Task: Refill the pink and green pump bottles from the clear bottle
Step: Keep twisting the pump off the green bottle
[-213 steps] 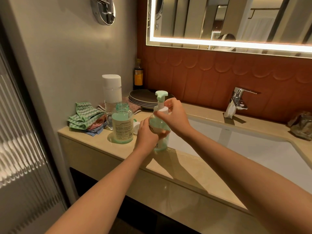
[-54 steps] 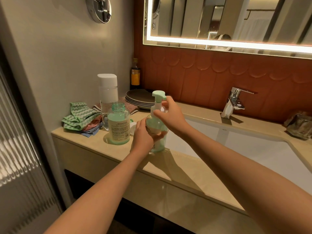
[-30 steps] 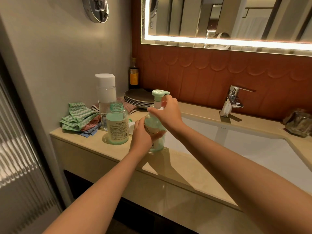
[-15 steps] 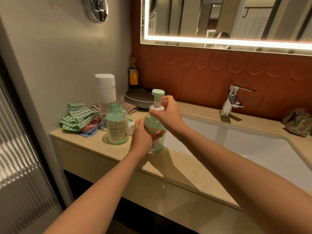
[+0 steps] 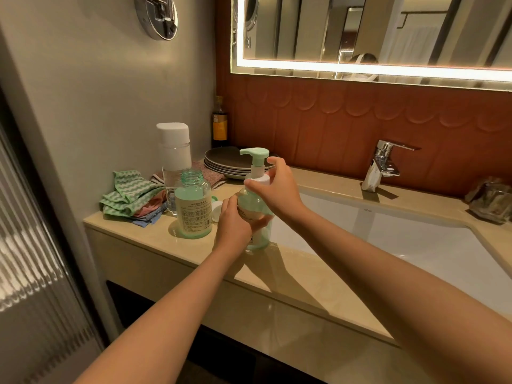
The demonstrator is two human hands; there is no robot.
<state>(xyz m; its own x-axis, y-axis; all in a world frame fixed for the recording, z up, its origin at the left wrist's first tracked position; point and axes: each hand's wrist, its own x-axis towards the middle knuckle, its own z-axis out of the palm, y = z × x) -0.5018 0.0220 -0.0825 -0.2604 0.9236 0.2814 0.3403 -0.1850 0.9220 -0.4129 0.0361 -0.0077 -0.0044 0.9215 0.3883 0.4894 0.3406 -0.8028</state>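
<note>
Vanity counter (image 5: 291, 275) is hosting the job, left of the sink (image 5: 388, 231). Green pump bottle (image 5: 263, 239) is standing near the front edge with its pump seated, so I'd say its refill is wrapping up. Clear bottle (image 5: 193, 209) is sitting uncapped just left of it. Pink bottle isn't showing. Left hand (image 5: 232, 220) is gripping the body; right hand (image 5: 279, 189) is pinching the white collar (image 5: 259, 178), fingers curled.
</note>
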